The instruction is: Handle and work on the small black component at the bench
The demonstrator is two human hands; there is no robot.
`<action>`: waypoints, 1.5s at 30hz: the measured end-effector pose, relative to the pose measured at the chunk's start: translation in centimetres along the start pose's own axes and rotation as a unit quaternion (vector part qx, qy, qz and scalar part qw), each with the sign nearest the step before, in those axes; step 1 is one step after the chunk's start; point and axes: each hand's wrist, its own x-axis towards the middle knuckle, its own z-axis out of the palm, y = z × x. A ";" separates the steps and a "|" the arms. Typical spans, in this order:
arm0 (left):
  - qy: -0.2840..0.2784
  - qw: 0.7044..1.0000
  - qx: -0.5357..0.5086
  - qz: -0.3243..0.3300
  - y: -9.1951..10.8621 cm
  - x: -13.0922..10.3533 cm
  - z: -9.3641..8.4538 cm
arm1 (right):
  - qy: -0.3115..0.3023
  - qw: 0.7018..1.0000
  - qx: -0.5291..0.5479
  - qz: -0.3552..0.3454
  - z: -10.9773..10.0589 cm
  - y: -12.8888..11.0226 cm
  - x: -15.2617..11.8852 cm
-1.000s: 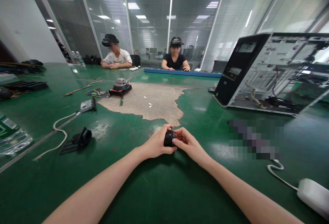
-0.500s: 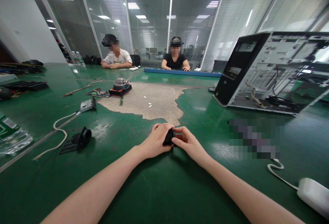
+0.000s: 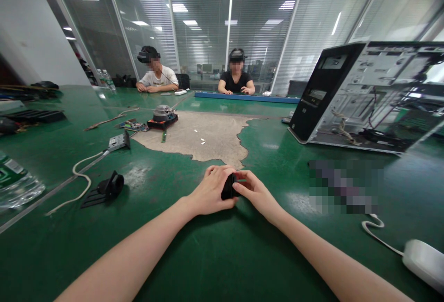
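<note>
Both hands meet over the green table around a small black part [image 3: 228, 188], whose kind I cannot make out. My left hand [image 3: 215, 189] is wrapped over it from the left, hiding much of its shape. On the opposite side, my right hand [image 3: 255, 191] pinches the part with thumb and fingertips. The part is just above or on the tabletop; which one I cannot tell. To the left lies a black plastic duct-like piece [image 3: 109, 187], apart from the hands.
An open computer case [image 3: 354, 98] stands at the right. A cooler with a fan [image 3: 163, 116] and a metal bracket [image 3: 118, 140] lie left of centre. A water bottle [image 3: 17, 181] is at far left, a white adapter [image 3: 421, 260] at lower right. Two people sit across.
My right thumb and fingers have shifted slightly on the black part, which has turned a little. Across the table, one person's hand has lifted slightly.
</note>
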 end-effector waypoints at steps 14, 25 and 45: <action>0.004 1.000 0.004 -0.011 0.2 0.1 0.0 | 0.004 1.000 0.009 -0.017 0.2 0.0 -0.1; 0.011 1.000 0.003 -0.013 0.0 0.1 0.3 | -0.008 0.999 0.024 -0.029 0.2 -0.1 -0.2; 0.011 1.000 0.011 -0.015 0.1 0.1 0.3 | -0.001 1.000 0.004 -0.021 0.0 0.2 0.0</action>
